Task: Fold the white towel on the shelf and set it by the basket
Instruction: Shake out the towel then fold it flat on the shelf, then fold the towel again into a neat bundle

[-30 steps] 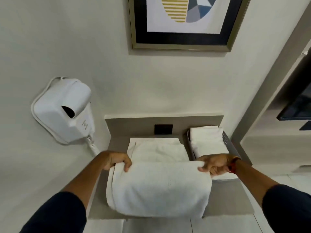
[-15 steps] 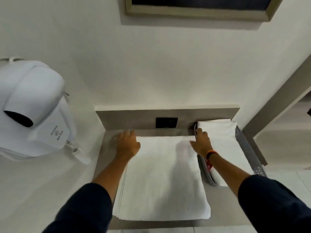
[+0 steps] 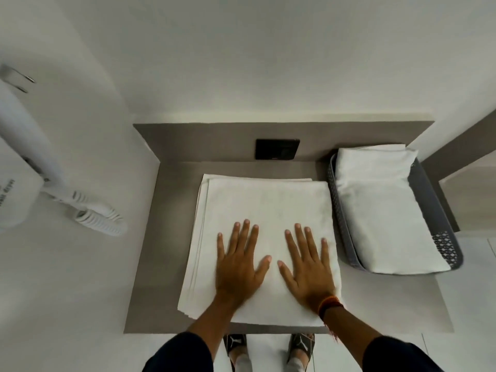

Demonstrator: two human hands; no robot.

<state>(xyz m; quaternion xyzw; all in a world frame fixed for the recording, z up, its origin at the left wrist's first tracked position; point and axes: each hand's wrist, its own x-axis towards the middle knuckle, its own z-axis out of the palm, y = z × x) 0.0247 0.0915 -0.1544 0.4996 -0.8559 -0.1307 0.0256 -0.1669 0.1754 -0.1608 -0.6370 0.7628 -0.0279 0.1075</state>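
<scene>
**Pressing the fold flat**

The towel is lying folded on the grey shelf, its right edge just beside the basket, which is already holding another folded white cloth. Both hands are resting on the near half of the towel, palms down. The left hand is lying flat with fingers spread, gripping nothing; the right hand is doing the same, thumbs nearly meeting in the middle.

This is looking like the smoothing step. To do it well, the palms should be pushing outward from the centre toward the edges, so trapped air and ridges are leaving through the open sides rather than bunching under the wrists. Pressure should be even and light, since the layers along the left edge are already showing slightly stepped, and a hard sideways shove could be fanning them further. The far half is not being touched yet and probably needs the same pass. If another fold is wanted, the left edges should be squared first. The towel is sitting close to the basket already, so little shifting seems needed.
</scene>
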